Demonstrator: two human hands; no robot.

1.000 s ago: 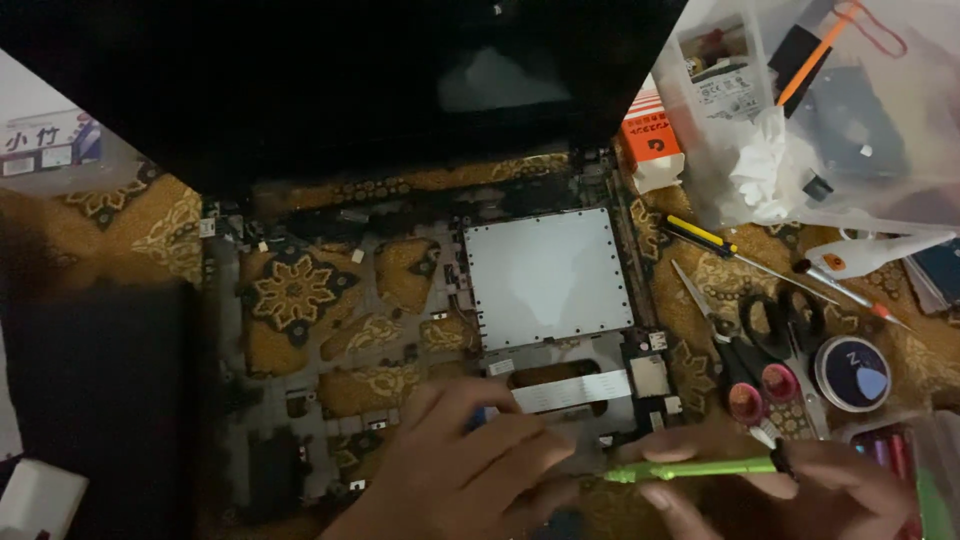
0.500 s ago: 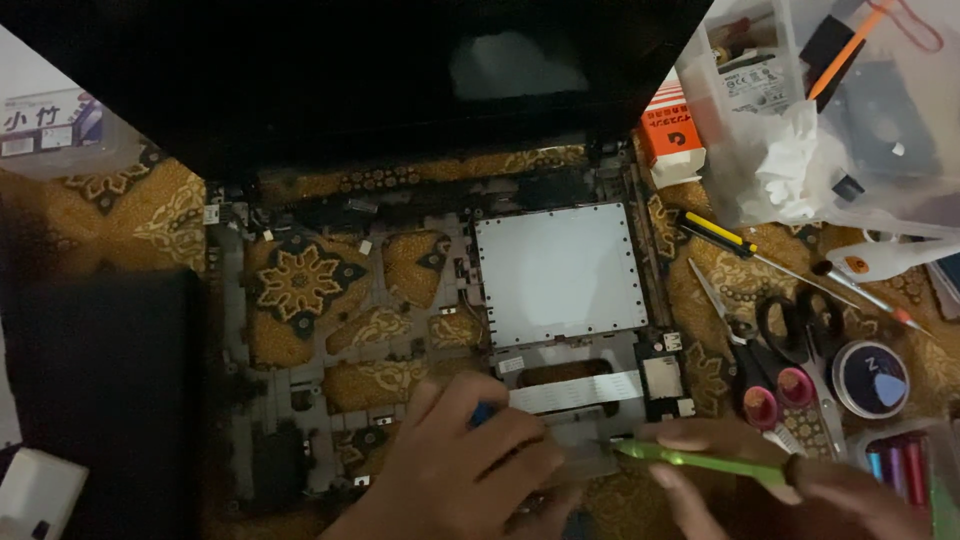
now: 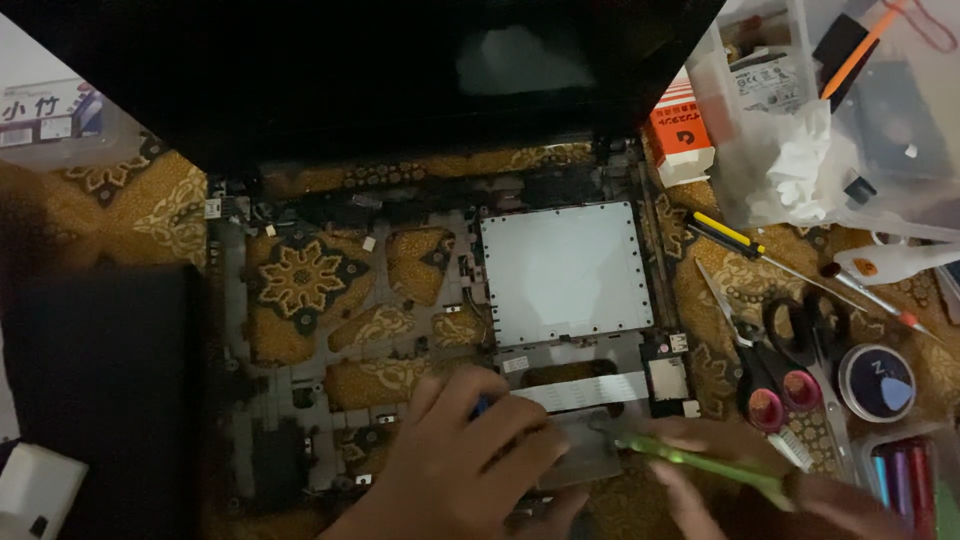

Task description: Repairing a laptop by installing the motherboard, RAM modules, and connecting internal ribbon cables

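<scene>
Head view:
Frame (image 3: 420, 330): stripped black laptop chassis, flat on patterned carpet (image 3: 120, 210), centre; screen (image 3: 400, 60) raised at far edge.
Plate (image 3: 566, 272): silver metal, right part of frame.
Ribbon (image 3: 585, 390): pale flat cable, just below plate.
Left hand (image 3: 470, 460): near edge of frame, fingers bent and pressing down beside ribbon; something blue under fingertips, kind unclear.
Right hand (image 3: 790, 495): near right corner, closed around green tool (image 3: 700, 462), blurred; tip beside left fingers.
Scissors (image 3: 780, 350), screwdriver (image 3: 740, 240): right edge, well apart from hands.
</scene>
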